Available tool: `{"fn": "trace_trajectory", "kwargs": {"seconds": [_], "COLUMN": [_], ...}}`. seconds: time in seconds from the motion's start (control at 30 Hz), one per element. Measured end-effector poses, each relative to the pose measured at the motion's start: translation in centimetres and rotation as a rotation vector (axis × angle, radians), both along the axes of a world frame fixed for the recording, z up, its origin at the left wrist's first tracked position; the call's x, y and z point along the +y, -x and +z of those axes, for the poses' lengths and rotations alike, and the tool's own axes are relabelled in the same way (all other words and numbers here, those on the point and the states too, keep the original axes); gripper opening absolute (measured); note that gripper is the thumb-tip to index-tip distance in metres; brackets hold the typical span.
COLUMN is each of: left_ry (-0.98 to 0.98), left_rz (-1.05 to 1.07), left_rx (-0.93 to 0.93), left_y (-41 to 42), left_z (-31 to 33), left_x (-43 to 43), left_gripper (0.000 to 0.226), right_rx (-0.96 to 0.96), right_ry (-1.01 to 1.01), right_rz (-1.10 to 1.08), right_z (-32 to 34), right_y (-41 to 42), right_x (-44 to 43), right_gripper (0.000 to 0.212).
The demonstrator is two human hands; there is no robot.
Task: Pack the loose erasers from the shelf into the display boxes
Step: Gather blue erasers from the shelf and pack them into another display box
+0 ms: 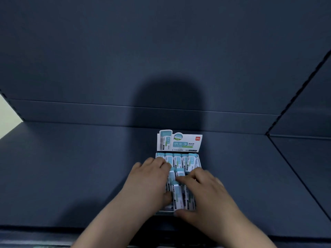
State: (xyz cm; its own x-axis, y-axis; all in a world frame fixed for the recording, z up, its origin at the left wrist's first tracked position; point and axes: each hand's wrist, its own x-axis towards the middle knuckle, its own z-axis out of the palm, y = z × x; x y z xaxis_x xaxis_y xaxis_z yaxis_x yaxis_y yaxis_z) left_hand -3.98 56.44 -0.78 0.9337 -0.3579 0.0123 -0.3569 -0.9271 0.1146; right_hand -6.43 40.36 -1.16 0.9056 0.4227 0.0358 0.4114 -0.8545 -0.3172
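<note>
Handling teal-and-white sleeved erasers (177,160) in white cardboard display box (186,142) on dark blue shelf (71,167): left hand (150,179) grip spread flat, right hand (204,192) grip pinching front eraser (177,196).

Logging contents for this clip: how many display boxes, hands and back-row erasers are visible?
Display box: 1
Hands: 2, left hand and right hand
Back-row erasers: 5 showing; the others are too covered by the hands to count
Total: 8
</note>
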Motion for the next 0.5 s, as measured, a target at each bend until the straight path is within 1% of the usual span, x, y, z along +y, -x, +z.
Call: {"fn": "trace_trajectory", "kwargs": {"seconds": [0.23, 0.4, 0.5], "left_ry": [-0.059, -0.056, -0.023], "left_rz": [-0.023, -0.075, -0.062], "left_rx": [0.001, 0.025, 0.000], "left_y": [0.20, 0.57, 0.70], "left_z": [0.31, 0.36, 0.17], "left_x": [0.43, 0.62, 0.63], "left_gripper": [0.058, 0.062, 0.055], "right_rx": [0.023, 0.029, 0.005], "right_ry": [-0.013, -0.027, -0.048], "right_rz": [-0.003, -0.020, -0.020], "right_z": [0.03, -0.07, -0.48], "right_y": [0.22, 0.23, 0.24], "right_x": [-0.07, -0.15, -0.18], "right_gripper": [0.073, 0.072, 0.071]}}
